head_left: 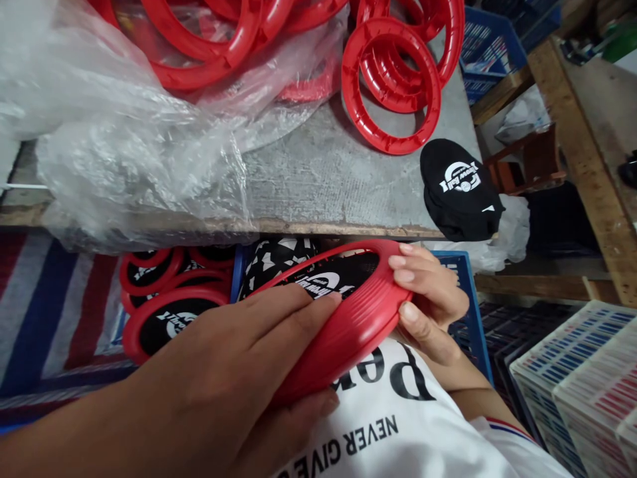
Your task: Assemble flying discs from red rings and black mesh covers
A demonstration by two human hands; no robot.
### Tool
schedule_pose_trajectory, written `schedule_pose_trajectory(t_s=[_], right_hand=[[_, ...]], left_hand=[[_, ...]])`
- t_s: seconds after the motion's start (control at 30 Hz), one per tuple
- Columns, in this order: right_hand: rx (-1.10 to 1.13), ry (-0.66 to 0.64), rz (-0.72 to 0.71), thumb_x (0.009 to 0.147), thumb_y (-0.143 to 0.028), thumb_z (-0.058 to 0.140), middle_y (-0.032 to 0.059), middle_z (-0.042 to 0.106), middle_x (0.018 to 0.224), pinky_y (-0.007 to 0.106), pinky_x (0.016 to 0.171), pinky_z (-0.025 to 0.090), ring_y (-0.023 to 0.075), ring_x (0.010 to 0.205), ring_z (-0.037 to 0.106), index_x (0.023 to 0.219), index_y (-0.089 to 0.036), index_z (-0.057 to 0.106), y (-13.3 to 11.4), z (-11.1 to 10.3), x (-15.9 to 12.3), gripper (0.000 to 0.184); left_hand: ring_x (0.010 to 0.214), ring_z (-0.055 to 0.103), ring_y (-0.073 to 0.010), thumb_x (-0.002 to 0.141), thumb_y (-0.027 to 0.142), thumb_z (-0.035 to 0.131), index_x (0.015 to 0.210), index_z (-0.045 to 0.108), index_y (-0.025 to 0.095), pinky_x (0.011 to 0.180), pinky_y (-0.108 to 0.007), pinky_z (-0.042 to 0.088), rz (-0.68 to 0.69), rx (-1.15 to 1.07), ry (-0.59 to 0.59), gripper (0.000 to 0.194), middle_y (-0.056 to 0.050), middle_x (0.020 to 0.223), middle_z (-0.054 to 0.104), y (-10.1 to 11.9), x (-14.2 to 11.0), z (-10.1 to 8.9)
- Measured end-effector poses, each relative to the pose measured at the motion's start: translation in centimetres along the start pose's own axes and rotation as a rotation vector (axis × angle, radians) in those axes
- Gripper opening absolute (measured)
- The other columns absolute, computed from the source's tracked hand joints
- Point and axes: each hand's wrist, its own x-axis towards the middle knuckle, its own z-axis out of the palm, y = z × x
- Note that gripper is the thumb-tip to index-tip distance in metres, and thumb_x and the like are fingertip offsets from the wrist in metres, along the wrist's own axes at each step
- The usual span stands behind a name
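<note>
The left hand [223, 352] and right hand [432, 289] grip opposite sides of a red-rimmed disc [355, 322], probably for steadiness, with black fabric discs [460, 192] reachable at the worktable's [318, 182] near-right corner.

A striped sheet [37, 318] in red, white and blue is spread at the far left. At the upper right, a blue basket [490, 79] is placed near a wooden frame [587, 166], by which a pale plastic bag [525, 114] is seen. A white slatted crate [572, 352] is set at the lower right.
</note>
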Motion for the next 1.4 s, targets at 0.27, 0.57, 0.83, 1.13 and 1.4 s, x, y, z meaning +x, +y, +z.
schedule_pose_trajectory(t_s=[0.27,0.57,0.83,1.13,1.4], right_hand=[[0.029,-0.11,-0.282,0.092,-0.051,0.06,0.0038,0.068,0.099,0.05,0.086,0.05,0.0246,0.089,0.067,0.117,-0.032,0.061,1.4,-0.7,2.2,0.031],[-0.016,-0.359,-0.171,0.102,-0.06,0.028,0.0044,0.058,0.062,0.034,0.06,0.038,0.0155,0.058,0.05,0.07,-0.018,0.06,1.0,1.3,5.8,0.062],[0.045,-0.125,0.247,0.104,-0.046,0.029,0.0028,0.06,0.065,0.033,0.059,0.041,0.0166,0.059,0.055,0.072,-0.022,0.057,5.5,0.5,2.7,0.049],[0.262,0.028,0.459,0.102,-0.058,0.027,0.0024,0.056,0.06,0.034,0.058,0.041,0.0178,0.056,0.053,0.066,-0.023,0.054,6.7,3.7,-0.4,0.057],[0.159,-0.184,0.327,0.104,-0.05,0.034,0.0068,0.07,0.09,0.035,0.075,0.049,0.021,0.085,0.066,0.095,-0.02,0.064,5.3,3.5,0.9,0.043]], left_hand=[[0.102,0.067,-0.0221,0.095,0.036,0.054,0.138,0.051,0.026,0.084,-0.033,0.06,-0.027,-0.08,-0.027,0.045,-0.006,0.119,0.068,-0.9,0.5,0.2],[0.085,0.063,-0.0169,0.092,0.042,0.06,0.122,0.061,0.024,0.073,-0.029,0.05,-0.196,-0.164,-0.256,0.035,-0.001,0.099,0.065,-1.8,3.3,-1.2],[0.095,0.067,-0.0214,0.086,0.043,0.071,0.118,0.064,0.023,0.085,-0.034,0.054,-0.216,-0.083,0.161,0.038,-0.005,0.106,0.069,-5.1,-0.2,0.6],[0.078,0.063,-0.0144,0.087,0.038,0.07,0.107,0.07,0.019,0.074,-0.027,0.053,-0.156,-0.055,0.196,0.027,-0.001,0.086,0.066,-4.3,1.1,-0.7],[0.082,0.064,-0.0182,0.085,0.035,0.069,0.099,0.071,0.017,0.077,-0.031,0.052,-0.237,0.073,0.119,0.023,-0.003,0.087,0.066,-4.3,2.5,0.5]])
